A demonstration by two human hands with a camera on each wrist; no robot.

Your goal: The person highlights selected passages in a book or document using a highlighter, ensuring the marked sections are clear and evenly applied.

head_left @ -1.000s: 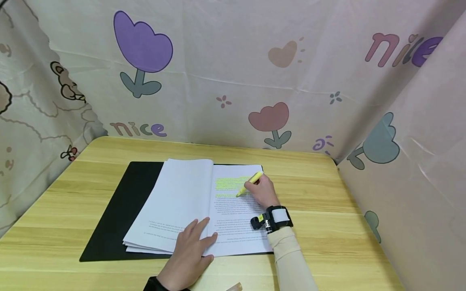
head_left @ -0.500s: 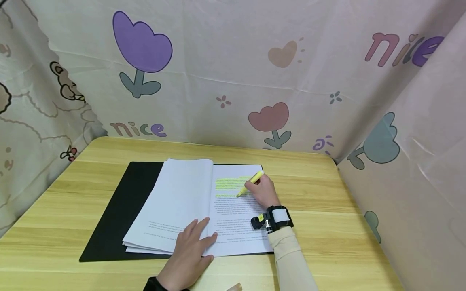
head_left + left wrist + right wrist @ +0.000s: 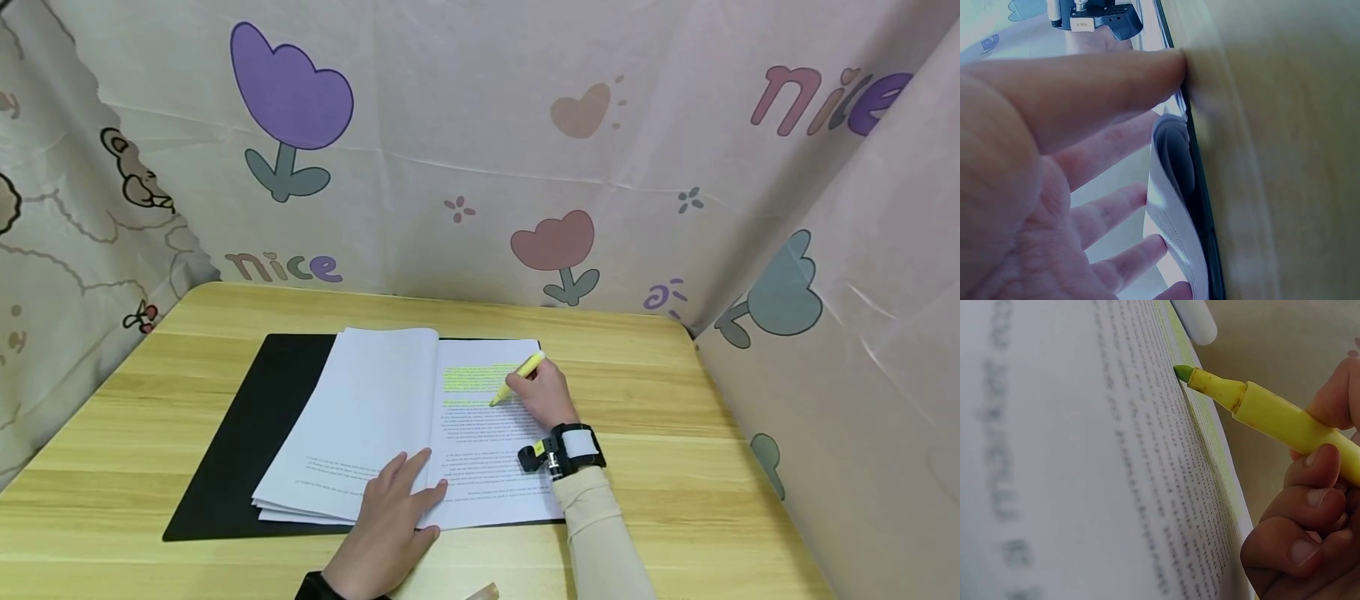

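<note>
In the head view a yellow highlighter [image 3: 519, 377] is pinched in my right hand [image 3: 549, 396], its tip low on the right-hand printed page [image 3: 487, 467]. Several text lines near the top of that page carry yellow marks. The right wrist view shows the uncapped green-yellow tip [image 3: 1182, 373] at the text, thumb and fingers curled round the barrel. My left hand [image 3: 390, 529] rests with spread fingers at the lower middle, across the fold between the pages. In the left wrist view its fingers [image 3: 1110, 212] lie against the curved sheets [image 3: 1175, 212].
A black folder [image 3: 240, 458] lies under the papers on the wooden table [image 3: 652, 517]. Turned-over sheets [image 3: 375, 400] form the left side. A tan object [image 3: 486, 592], mostly cut off, shows at the bottom edge. Printed cloth [image 3: 450, 150] hangs behind and at both sides.
The highlighter and my right hand have shifted slightly to the right along a text line. My left hand stays where it was.
</note>
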